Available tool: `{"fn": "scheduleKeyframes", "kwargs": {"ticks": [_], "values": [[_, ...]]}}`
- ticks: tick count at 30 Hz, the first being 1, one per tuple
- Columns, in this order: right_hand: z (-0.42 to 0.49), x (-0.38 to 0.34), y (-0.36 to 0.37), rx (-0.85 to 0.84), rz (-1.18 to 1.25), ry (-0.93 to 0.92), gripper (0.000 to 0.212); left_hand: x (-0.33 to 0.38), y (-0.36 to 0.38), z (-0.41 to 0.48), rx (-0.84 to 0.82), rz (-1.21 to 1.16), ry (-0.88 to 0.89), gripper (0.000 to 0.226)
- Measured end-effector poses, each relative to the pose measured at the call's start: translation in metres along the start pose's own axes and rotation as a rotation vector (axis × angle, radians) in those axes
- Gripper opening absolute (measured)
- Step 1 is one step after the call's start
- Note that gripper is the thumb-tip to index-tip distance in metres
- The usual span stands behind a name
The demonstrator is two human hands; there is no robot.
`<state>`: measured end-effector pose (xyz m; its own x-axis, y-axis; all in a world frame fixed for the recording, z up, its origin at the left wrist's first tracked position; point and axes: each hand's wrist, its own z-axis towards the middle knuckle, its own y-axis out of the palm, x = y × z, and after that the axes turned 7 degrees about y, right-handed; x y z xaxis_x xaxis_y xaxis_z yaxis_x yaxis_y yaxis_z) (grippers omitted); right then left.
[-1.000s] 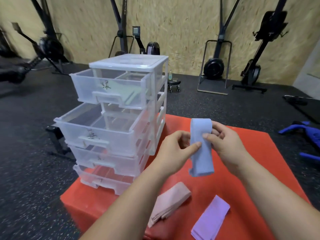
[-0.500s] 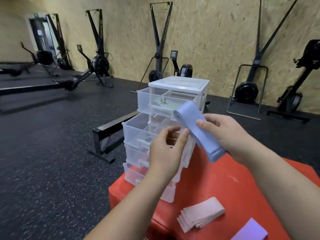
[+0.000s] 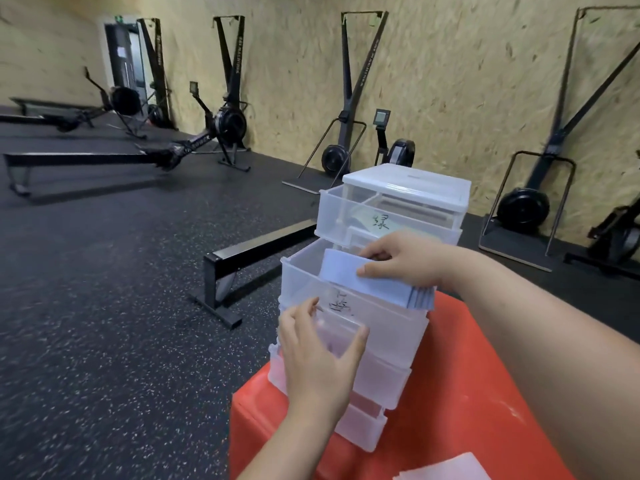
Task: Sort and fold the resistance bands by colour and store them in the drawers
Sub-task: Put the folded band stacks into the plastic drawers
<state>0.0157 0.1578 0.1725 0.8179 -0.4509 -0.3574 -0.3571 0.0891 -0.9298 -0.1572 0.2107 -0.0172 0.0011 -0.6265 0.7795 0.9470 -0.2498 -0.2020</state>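
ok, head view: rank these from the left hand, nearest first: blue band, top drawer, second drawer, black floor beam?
1. second drawer: the left hand holds its front handle.
2. blue band: just above, in the right hand.
3. top drawer: higher, behind the band.
4. black floor beam: on the floor, farther back left.

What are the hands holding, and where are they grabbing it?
The right hand pinches the folded blue band by its top edge, above the second drawer. The left hand grips that drawer's front handle.

Rowing machines [image 3: 228, 123] — speckled black floor [image 3: 104, 306]
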Motion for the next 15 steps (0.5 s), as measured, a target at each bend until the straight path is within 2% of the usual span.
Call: {"fn": "scheduleKeyframes", "kwargs": {"ticks": [4,7,10,12,15], "values": [[0.018,0.014,-0.005,-0.013,0.044,0.018,0.020,-0.001,0.007,0.002,0.015,0.006,-0.019,0.091],[0.029,0.017,0.000,0.017,0.045,0.022,0.013,0.000,0.013,0.002,0.030,-0.018,-0.031,0.093],[0.035,0.018,0.018,-0.042,0.096,0.059,0.021,-0.001,0.016,0.002,0.022,-0.030,-0.048,0.094],[0.041,0.021,0.032,-0.094,0.014,0.080,0.026,-0.001,0.016,0.001,0.017,-0.018,-0.051,0.095],[0.049,0.022,0.044,-0.167,-0.241,0.127,0.028,0.000,0.016,0.000,0.005,0.003,-0.056,0.096]]}}
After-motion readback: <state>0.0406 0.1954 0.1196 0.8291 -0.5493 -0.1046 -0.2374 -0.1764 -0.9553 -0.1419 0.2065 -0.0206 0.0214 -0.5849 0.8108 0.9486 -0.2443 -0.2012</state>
